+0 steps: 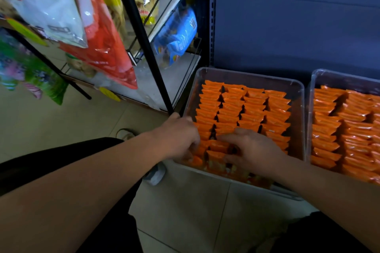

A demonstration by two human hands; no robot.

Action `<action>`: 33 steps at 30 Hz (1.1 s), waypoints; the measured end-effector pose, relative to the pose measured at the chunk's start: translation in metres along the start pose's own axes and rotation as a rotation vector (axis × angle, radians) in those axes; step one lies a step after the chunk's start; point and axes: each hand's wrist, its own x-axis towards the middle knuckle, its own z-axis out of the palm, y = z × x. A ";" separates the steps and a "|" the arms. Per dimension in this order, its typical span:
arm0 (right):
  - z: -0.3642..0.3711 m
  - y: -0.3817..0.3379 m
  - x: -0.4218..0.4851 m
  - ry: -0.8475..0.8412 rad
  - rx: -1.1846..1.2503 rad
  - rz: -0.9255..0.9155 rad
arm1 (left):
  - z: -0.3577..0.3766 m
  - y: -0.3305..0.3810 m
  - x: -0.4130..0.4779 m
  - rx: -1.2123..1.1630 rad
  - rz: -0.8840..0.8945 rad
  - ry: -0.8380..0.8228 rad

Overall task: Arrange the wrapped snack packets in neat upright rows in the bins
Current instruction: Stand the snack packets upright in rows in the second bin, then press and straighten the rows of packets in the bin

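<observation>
Mostly sorted: orange packets [253, 107] stand in upright rows in the left bin [246, 74], though they're looser at its near edge. The right bin [339, 75] just beside it is also full of them. Left hand [181, 137] is in the near-left corner, fingers curled down among packets, grip can't tell. Right hand [253, 150] is beside it, thumb and fingers pinching packets in the near rows. A rack [139, 33] of snack bags [176, 33] stands left of the bins.

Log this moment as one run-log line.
stage: tidying near rows | left hand: fingertips down among orange packets, left bin near-left corner | right hand: pinches packets, near edge | right bin: rows standing, untouched
</observation>
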 end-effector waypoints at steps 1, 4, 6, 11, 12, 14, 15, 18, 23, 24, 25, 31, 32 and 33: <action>0.002 -0.001 0.000 -0.003 -0.026 -0.003 | 0.002 0.000 0.000 0.007 -0.008 0.000; 0.001 -0.004 0.000 -0.010 -0.053 0.014 | 0.009 -0.005 0.001 0.026 -0.011 0.040; 0.001 -0.006 -0.002 -0.005 -0.050 0.025 | 0.012 -0.007 0.001 0.003 -0.011 0.070; 0.001 -0.008 -0.001 0.055 -0.069 0.039 | 0.016 0.001 0.007 -0.043 -0.027 0.105; 0.000 -0.007 0.000 0.074 -0.079 0.048 | 0.017 0.002 0.009 -0.039 -0.039 0.124; -0.001 -0.005 0.001 0.091 -0.096 0.048 | 0.018 0.002 0.009 0.009 -0.043 0.172; 0.000 -0.005 0.002 0.090 -0.089 0.039 | 0.021 0.001 0.008 0.036 -0.032 0.216; 0.005 -0.002 0.000 0.139 -0.093 0.018 | 0.023 0.001 0.003 0.085 -0.034 0.287; 0.008 0.009 -0.002 0.077 -0.072 0.070 | 0.012 0.003 0.004 0.185 -0.050 0.087; 0.006 0.011 -0.001 0.037 -0.070 0.072 | 0.010 0.003 0.006 0.186 -0.048 0.084; 0.004 0.012 0.000 0.013 -0.072 0.070 | 0.010 0.003 0.007 0.182 -0.047 0.080; 0.000 0.009 0.002 -0.018 -0.085 0.063 | 0.009 -0.002 0.012 0.162 -0.027 0.040; -0.005 0.009 0.002 -0.025 -0.068 0.052 | 0.007 -0.001 0.012 0.148 -0.028 0.020; -0.011 0.012 0.000 -0.023 -0.033 0.043 | 0.004 0.000 0.012 0.121 -0.034 0.001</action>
